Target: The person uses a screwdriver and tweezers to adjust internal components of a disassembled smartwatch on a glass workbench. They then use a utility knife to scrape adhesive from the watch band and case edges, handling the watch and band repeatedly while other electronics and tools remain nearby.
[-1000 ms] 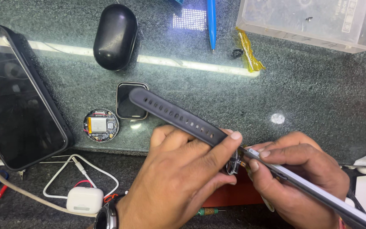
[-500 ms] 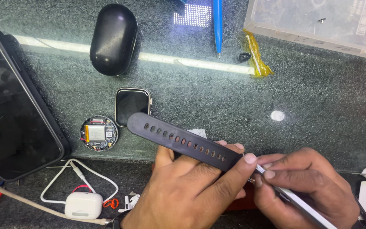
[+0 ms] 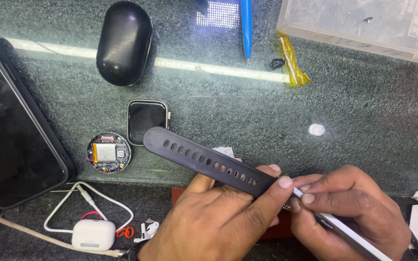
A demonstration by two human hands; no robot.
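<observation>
A dark watch strap [image 3: 204,162] with a row of oval holes lies slanted across the lower middle of the frame, its free rounded end pointing up-left and its lower-right end pinched in the left hand [image 3: 223,217], thumb on top and fingers curled beneath. The right hand [image 3: 349,212], at the lower right, is closed around a slim silver tool [image 3: 344,231], whose tip meets the strap's held end just beside the left thumb.

Right above the strap's free end, near the centre-left, sits a square watch screen [image 3: 146,121], face up. Just left of it is a round open watch body [image 3: 108,152] showing a battery and circuit board. Neither touches the hands, though the strap's tip overlaps the screen's lower corner in this view. A black oval case [image 3: 124,42] lies at the upper left of centre. A large dark phone [image 3: 10,121] fills the left edge. Below it, at the lower left, a white earbud case [image 3: 93,234] sits with a white cable [image 3: 97,198] looped around it. At the top, a blue pen [image 3: 246,24] points down; a strip of yellow tape [image 3: 292,60] lies to its right, and a clear plastic box [image 3: 364,26] takes the upper right corner. All rest on a dark speckled worktop [image 3: 364,106].

Compared with half a second ago, the strap and both hands sit much the same, with the grip unchanged; the view has shifted only slightly.
</observation>
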